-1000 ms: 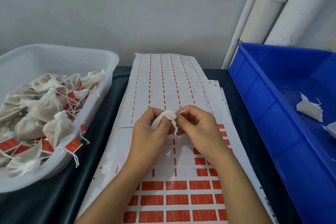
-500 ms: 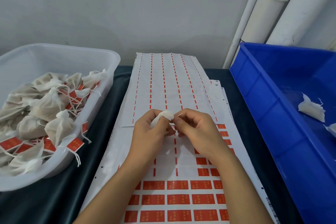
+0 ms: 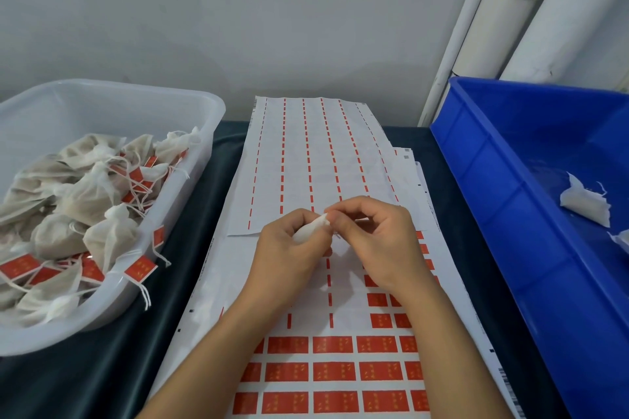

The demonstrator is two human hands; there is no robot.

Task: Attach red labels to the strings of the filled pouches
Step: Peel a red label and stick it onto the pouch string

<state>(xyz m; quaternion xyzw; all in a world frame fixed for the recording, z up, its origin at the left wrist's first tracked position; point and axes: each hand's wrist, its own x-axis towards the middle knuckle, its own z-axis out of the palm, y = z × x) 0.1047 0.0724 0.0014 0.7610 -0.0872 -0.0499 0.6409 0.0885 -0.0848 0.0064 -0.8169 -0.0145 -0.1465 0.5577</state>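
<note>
A grey wall backs a dark-covered bench (image 3: 204, 248). Label sheets (image 3: 323, 153) run up the centre of the frame, with red labels (image 3: 333, 371) left in the lower rows only. At left, a clear tub (image 3: 190, 177) holds labelled pouches (image 3: 88, 201). At right, a blue bin (image 3: 510, 214) holds white scraps (image 3: 583, 202).

Your left hand (image 3: 289, 248) is curled round a small white pouch (image 3: 311, 227) at centre frame. Your right hand (image 3: 371, 231) pinches at its tip, seemingly on the string, which is too fine to confirm. No label shows between your fingers.

Judgement: you are freeing the string. Next, peel a label from the lower rows and fold it squarely over the string.
</note>
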